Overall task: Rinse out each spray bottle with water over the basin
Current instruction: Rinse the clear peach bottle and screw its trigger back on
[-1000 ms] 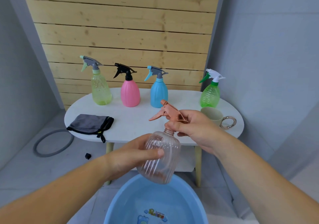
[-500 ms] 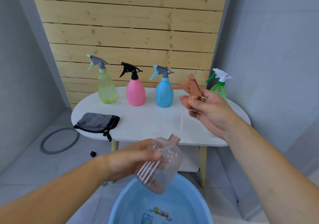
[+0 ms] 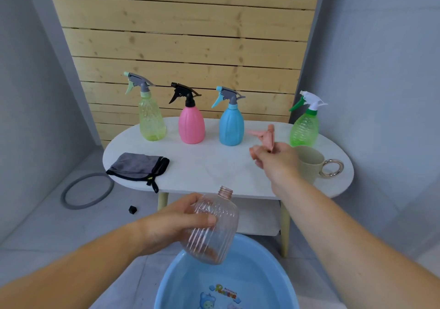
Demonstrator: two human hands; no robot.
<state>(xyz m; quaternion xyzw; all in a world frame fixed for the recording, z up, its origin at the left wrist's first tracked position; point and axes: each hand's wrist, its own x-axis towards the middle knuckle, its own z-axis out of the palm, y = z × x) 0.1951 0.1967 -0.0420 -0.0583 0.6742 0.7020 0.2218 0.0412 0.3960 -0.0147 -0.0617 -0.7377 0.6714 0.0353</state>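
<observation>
Since half a second ago the right hand (image 3: 276,163) has swung the peach trigger head (image 3: 266,137) lower and out over the white table (image 3: 214,170), just beside the beige mug (image 3: 309,165). Its fingers are bunched round the base of the head, which is motion-blurred, so whether it touches the tabletop is hard to say.

The left hand (image 3: 171,225) has stayed put, fingers and thumb wrapped round the open bottle (image 3: 212,232), held tilted above the near rim of the blue basin (image 3: 257,265). This bottle is clear plastic with a faint pink tint, egg-shaped, ribbed lengthwise, its bare threaded neck pointing up and away.

Four capped bottles stand upright in a row at the table's back edge:
- a yellow-green translucent bottle (image 3: 151,118) with a dimpled surface
- an opaque pink bottle (image 3: 191,125) with a black trigger
- an opaque blue bottle (image 3: 231,126)
- a green translucent bottle (image 3: 304,127) with ringed ridges and a white trigger

A folded grey cloth (image 3: 138,165) with black edging lies on the table's left part. Knotty pale wooden planks (image 3: 185,34) line the wall behind.
</observation>
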